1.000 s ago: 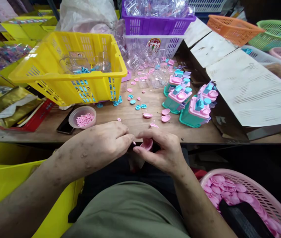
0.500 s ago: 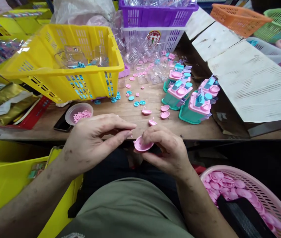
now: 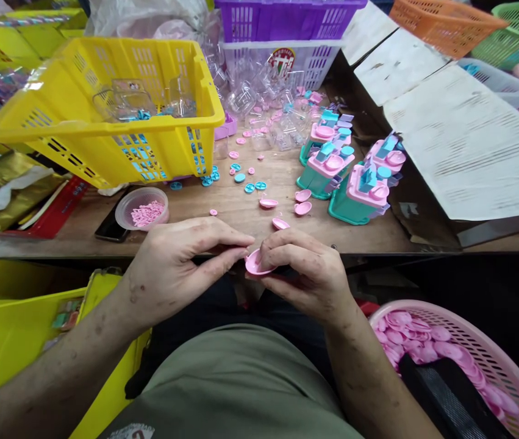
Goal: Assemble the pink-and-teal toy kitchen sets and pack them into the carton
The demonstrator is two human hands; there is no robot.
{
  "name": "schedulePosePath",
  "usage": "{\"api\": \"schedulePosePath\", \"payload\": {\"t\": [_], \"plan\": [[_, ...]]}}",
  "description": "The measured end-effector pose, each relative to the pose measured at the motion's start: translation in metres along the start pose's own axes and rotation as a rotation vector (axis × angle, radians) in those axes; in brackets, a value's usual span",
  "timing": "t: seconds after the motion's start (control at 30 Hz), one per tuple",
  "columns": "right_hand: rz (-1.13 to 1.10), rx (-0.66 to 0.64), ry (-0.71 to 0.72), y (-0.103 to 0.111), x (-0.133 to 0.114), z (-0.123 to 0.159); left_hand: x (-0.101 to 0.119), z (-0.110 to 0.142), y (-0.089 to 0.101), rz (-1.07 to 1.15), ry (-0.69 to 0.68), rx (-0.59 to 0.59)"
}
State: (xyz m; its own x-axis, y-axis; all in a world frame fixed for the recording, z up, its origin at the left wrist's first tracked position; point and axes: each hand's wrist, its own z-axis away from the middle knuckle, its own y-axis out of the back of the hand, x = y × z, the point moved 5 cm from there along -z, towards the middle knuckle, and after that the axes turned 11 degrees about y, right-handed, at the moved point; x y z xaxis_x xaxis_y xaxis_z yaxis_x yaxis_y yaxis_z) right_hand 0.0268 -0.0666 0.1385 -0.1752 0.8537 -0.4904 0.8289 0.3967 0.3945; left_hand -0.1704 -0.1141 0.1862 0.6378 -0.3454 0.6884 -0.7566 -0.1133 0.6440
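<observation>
The small pink dish (image 3: 255,264) is up in the air just off the table (image 3: 222,228) edge, R hand (image 3: 307,268) gripping it, fingertips inside the bowl and thumb under. L hand (image 3: 174,262) has thumb and forefinger drawn nearly together at its near-side rim; can't tell from where I'm standing if there's a tiny part between them. Prob. v. light, stiff, thin-walled plastic, a bit slick; I'd take it by the rim, bowl up (squeeze too hard and it might pop out). Similar shallow pink dishes (image 3: 303,209) lie on smooth wood-look boarding, w/ thin pink bits (image 3: 148,213) in a round translucent tub (image 3: 122,210) near the L wrist.
</observation>
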Motion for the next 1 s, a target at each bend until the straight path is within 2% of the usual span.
{"api": "schedulePosePath", "payload": {"t": [0.2, 0.5, 0.63, 0.8, 0.9, 1.0], "plan": [[0.01, 0.017, 0.042, 0.001, -0.001, 0.003, 0.004, -0.002, -0.003, 0.003, -0.056, -0.042], [0.066, 0.051, 0.046, 0.002, -0.002, 0.009, -0.014, -0.002, -0.022, 0.247, 0.198, -0.106], [0.127, 0.075, -0.009, 0.005, 0.007, 0.017, -0.021, -0.011, -0.028, 0.229, 0.185, -0.193], [0.486, 0.129, -0.236, 0.029, 0.047, 0.048, -0.045, -0.023, -0.039, 0.047, 0.241, -0.059], [0.568, 0.095, -0.304, 0.038, 0.083, 0.059, -0.068, -0.028, -0.061, -0.12, 0.241, -0.027], [0.597, 0.031, -0.359, 0.032, 0.121, 0.057, -0.086, -0.034, -0.085, -0.25, 0.168, -0.046]]}}
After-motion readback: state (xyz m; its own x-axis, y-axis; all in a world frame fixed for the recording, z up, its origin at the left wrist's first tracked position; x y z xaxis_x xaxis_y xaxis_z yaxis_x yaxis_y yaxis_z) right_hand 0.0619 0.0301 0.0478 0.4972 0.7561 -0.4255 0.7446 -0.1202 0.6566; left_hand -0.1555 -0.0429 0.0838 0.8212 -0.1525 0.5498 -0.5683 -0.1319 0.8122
